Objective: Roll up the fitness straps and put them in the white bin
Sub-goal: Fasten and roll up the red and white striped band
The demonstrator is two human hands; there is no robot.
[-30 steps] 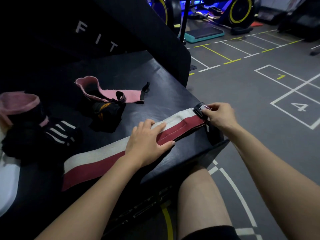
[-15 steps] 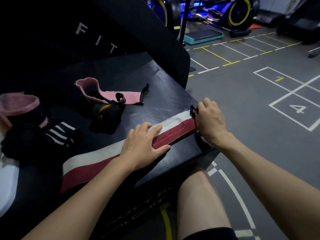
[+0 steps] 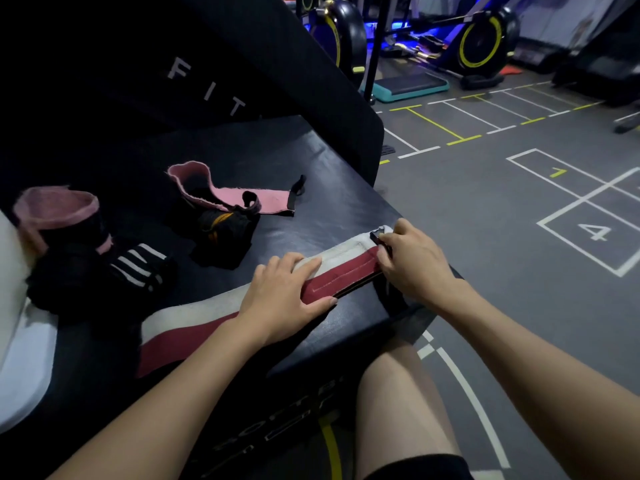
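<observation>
While the left hand (image 3: pixel 280 299) still presses flat on the red-and-white strap (image 3: pixel 194 323), the right hand (image 3: pixel 412 265) has begun curling its end inward.

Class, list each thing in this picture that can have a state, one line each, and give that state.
red and white strap: flat, unrolled, far end starting to fold
left hand: flat, pressing the strap
right hand: pinching the strap's far end
pink strap: loose, unrolled
black striped strap: bunched
white bin: only its edge visible

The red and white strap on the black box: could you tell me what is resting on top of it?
The left hand presses flat on the red and white strap; the right hand pinches its far end. The stretch beneath the palm is hidden.
</observation>
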